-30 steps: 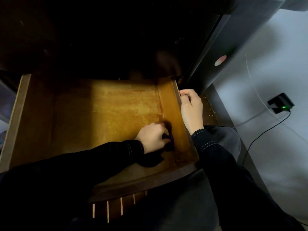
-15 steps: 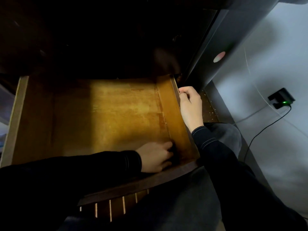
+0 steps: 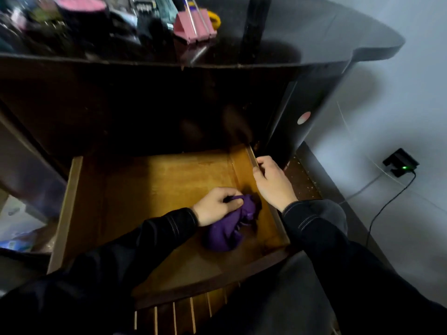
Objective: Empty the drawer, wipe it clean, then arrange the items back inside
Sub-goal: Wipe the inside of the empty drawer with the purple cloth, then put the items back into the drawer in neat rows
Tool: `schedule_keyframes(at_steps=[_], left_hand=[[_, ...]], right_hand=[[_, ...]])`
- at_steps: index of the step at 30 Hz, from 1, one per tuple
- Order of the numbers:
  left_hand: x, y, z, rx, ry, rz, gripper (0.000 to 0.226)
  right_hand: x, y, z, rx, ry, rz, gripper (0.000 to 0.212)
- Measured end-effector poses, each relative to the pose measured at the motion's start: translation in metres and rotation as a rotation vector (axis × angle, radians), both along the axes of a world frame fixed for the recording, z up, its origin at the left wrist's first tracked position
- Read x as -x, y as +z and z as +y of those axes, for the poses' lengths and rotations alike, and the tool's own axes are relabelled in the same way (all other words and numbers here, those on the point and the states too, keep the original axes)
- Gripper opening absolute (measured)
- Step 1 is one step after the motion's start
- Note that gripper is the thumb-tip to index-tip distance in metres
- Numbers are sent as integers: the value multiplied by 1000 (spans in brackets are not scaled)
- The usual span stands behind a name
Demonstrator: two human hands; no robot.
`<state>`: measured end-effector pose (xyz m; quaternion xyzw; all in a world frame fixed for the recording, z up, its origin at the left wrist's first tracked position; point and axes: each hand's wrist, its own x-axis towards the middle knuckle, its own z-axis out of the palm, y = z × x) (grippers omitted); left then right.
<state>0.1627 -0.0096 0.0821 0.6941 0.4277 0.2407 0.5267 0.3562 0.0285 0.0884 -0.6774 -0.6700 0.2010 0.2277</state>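
The left hand (image 3: 215, 205) squeezes a bunched purple cloth (image 3: 228, 228) in the brown wooden drawer (image 3: 154, 189), and the right hand (image 3: 272, 183) grips its side.

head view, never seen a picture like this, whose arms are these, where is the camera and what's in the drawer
There is no machine here. The camera sits on a person's head and looks forward and down, so the two dark sleeves coming in from below are that person's own arms. The left hand grips a bunched purple cloth that lies on the floor of the open wooden drawer, near its right wall. The right hand holds the rim of that wall. Apart from the cloth, the lit part of the drawer shows nothing in it. On the dark desk top above lie blurred items, one a pink object.
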Motion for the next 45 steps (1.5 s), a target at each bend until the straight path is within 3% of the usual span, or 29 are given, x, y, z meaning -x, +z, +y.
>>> schedule_keyframes(at_steps=[3,5,7,9,12,19,22,25,28,31,35,38,42,43,45], left_hand=[[15,15,0,48,109,-103,17],[21,26,-2,134,177,-216,16],[26,39,-4,192,224,-321,14],[29,55,-8,169,248,-372,15],[31,79,-18,-38,294,-345,14],[39,147,-45,-519,379,-309,22],[48,190,-40,-876,462,-186,18],[55,230,-19,-1275,510,209,13],[57,244,-2,-1255,535,369,7],[57,240,8,-1192,554,379,9],[58,242,15,-1087,580,363,12],[58,246,18,-1005,571,370,12],[58,253,20,-929,556,377,14],[59,253,20,-928,561,376,14],[59,252,20,-934,567,378,14]], right_hand=[[-5,20,-9,-74,32,10,35],[-2,38,-17,-118,83,203,32],[4,56,-24,-12,209,393,38],[13,72,-32,171,371,441,60],[30,85,-45,247,523,490,84],[30,155,-63,-46,450,578,58],[27,196,-65,-142,386,584,55],[30,234,-62,-204,331,612,51],[34,263,-53,-223,282,705,38],[34,281,-38,-217,208,787,25],[26,307,-1,-257,79,875,25],[24,328,36,-470,6,685,38],[25,321,85,-759,-66,-73,63],[26,312,97,-702,-49,-235,67],[29,288,114,-407,31,-380,71]])
